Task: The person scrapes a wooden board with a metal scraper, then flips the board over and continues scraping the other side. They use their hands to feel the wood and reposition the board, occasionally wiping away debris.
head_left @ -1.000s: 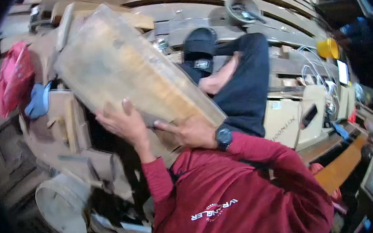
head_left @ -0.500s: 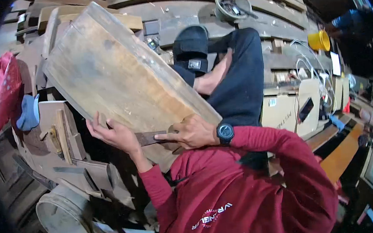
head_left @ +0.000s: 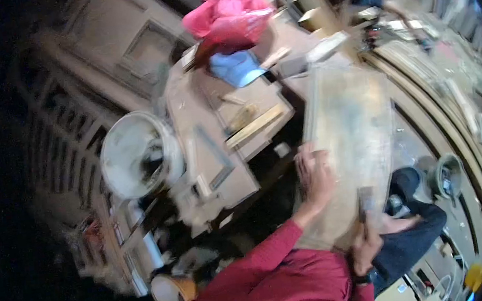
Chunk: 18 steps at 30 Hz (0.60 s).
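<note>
A long, pale wooden panel point(head_left: 352, 134) with a worn, blotchy face lies across my lap, stretching away from me. On its left edge rests my left hand point(head_left: 317, 175), its fingers extended over the wood and blurred by motion. My right hand point(head_left: 367, 247), near the panel's close right corner, is closed around a flat, dark blade-like tool point(head_left: 366, 201). The blade points away from me over the panel. Its exact kind is smeared by the blur.
Left of the panel, a low work surface point(head_left: 240, 176) bears wooden sticks point(head_left: 256, 124), a blue cloth item point(head_left: 236, 68) and a pink bag point(head_left: 231, 21). A white bucket point(head_left: 137, 154) stands further left. A bowl point(head_left: 448, 177) sits beyond my knee point(head_left: 427, 219).
My view has swung left, so the panel and hands appear further right. The blade, earlier lying crosswise between my hands, now points away from me. My left hand has come to rest over the panel's edge.
</note>
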Motion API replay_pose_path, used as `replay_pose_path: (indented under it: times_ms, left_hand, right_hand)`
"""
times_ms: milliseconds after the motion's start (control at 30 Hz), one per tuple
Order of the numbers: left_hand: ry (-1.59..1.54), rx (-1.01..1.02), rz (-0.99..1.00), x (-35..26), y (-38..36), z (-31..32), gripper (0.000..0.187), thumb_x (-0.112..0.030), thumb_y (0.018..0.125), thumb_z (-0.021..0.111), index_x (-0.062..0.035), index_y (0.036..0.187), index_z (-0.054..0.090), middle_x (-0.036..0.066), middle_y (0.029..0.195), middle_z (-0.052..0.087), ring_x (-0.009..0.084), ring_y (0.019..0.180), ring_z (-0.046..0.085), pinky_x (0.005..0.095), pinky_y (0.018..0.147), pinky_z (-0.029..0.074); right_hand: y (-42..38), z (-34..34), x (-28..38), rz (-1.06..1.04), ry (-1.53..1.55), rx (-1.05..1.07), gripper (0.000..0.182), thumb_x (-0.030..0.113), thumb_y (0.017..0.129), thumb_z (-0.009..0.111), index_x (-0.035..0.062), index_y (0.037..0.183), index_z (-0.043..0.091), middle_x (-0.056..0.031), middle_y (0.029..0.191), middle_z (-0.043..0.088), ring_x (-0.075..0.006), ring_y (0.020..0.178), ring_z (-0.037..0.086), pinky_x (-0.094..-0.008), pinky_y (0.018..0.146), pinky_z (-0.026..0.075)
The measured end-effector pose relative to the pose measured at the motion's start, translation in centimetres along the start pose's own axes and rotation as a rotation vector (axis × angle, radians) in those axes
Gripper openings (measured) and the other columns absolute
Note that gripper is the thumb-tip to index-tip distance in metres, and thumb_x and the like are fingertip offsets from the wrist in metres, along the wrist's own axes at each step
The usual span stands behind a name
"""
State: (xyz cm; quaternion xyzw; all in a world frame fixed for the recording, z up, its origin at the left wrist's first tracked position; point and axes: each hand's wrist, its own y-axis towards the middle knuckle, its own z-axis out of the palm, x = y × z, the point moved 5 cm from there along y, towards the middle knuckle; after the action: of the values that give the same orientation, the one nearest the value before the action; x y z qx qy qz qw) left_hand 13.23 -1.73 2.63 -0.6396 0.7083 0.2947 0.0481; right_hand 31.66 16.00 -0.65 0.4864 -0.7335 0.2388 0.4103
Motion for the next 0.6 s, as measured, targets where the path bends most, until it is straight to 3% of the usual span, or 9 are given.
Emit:
replay_pose_path:
  times_ms: [67,133,200,233,300,367,433,467,600]
  left_hand:
    - [-0.149,0.015,-0.034,-0.3,-0.1,-1.9,0.037,-0.008,0.091,0.061,0.0003,0.126,0.055,0.029,0.149,0.036,0.0482,0.142,0.034,0.0577,0.119,0.028]
    - [-0.137,0.004,0.049,0.7,-0.2,-1.6,0.034,0.001,0.088,0.063,0.0018,0.122,0.056,0.026,0.143,0.041,0.0408,0.137,0.040,0.0522,0.116,0.034]
    - [-0.156,-0.039,0.064,3.1,-1.1,0.8,0.039,0.001,0.087,0.058,0.0022,0.126,0.055,0.025,0.144,0.041,0.0431,0.136,0.041,0.0555,0.116,0.036]
    - [-0.288,-0.102,-0.004,5.2,-1.5,2.9,0.041,0.001,0.087,0.059,0.0014,0.127,0.056,0.024,0.143,0.043,0.0420,0.135,0.043,0.0549,0.115,0.038]
    - [-0.278,-0.012,0.016,2.6,-2.0,4.0,0.040,-0.002,0.089,0.058,0.0033,0.129,0.055,0.024,0.142,0.043,0.0392,0.129,0.047,0.0514,0.112,0.040]
    - [-0.152,0.088,0.050,1.7,-0.3,2.1,0.039,-0.004,0.091,0.057,0.0039,0.130,0.056,0.025,0.141,0.043,0.0371,0.127,0.048,0.0491,0.112,0.040]
    - [-0.200,0.053,0.045,1.3,1.1,1.7,0.040,-0.005,0.090,0.059,0.0036,0.129,0.056,0.025,0.141,0.042,0.0375,0.129,0.048,0.0486,0.112,0.040]
    - [-0.201,0.027,0.049,2.0,1.4,0.8,0.040,-0.005,0.090,0.059,0.0035,0.129,0.056,0.025,0.141,0.042,0.0377,0.129,0.048,0.0484,0.112,0.040]
    - [-0.260,0.018,0.088,3.5,1.0,0.5,0.041,-0.005,0.087,0.061,0.0029,0.128,0.056,0.025,0.141,0.042,0.0384,0.132,0.046,0.0475,0.112,0.040]
  right_hand:
    - [1.5,1.3,2.7,-0.205,0.016,0.217,0.044,0.007,0.096,0.057,0.0122,0.139,0.066,-0.0220,0.100,0.074,-0.0334,0.080,0.073,-0.0423,0.074,0.057]
    - [1.5,1.8,2.7,-0.244,-0.226,0.684,0.078,0.014,0.089,0.063,0.0253,0.161,0.037,-0.0149,0.117,0.071,-0.0345,0.087,0.071,-0.0449,0.078,0.057]
    - [-0.1,1.2,2.3,-0.481,-0.043,0.402,0.085,0.016,0.088,0.064,0.0289,0.164,0.029,-0.0138,0.109,0.071,-0.0351,0.083,0.069,-0.0459,0.075,0.055]
    - [-1.2,1.4,0.4,-0.315,-0.316,0.474,0.085,0.017,0.088,0.064,0.0303,0.165,0.028,-0.0138,0.112,0.071,-0.0345,0.083,0.070,-0.0455,0.073,0.056]
    - [-5.7,0.2,-5.0,-0.052,-0.221,0.298,0.084,0.017,0.087,0.065,0.0307,0.164,0.031,-0.0134,0.112,0.072,-0.0335,0.082,0.070,-0.0440,0.068,0.057]
    - [-5.4,-3.8,0.3,0.036,-0.410,0.382,0.084,0.021,0.083,0.071,0.0292,0.160,0.040,-0.0121,0.096,0.072,-0.0312,0.068,0.068,-0.0420,0.060,0.055]
    - [-6.3,-1.7,-1.0,-0.155,-0.356,0.179,0.067,0.014,0.084,0.073,0.0179,0.149,0.058,-0.0167,0.076,0.067,-0.0310,0.058,0.065,-0.0430,0.053,0.052]
    - [-4.6,-1.4,2.3,-0.154,-0.367,0.177,0.052,0.009,0.089,0.068,0.0132,0.140,0.066,-0.0181,0.075,0.066,-0.0326,0.059,0.065,-0.0437,0.054,0.051]
    - [1.9,2.9,7.1,-0.191,-0.207,0.098,0.058,0.005,0.091,0.063,0.0170,0.147,0.058,-0.0192,0.087,0.070,-0.0385,0.076,0.069,-0.0457,0.068,0.053]
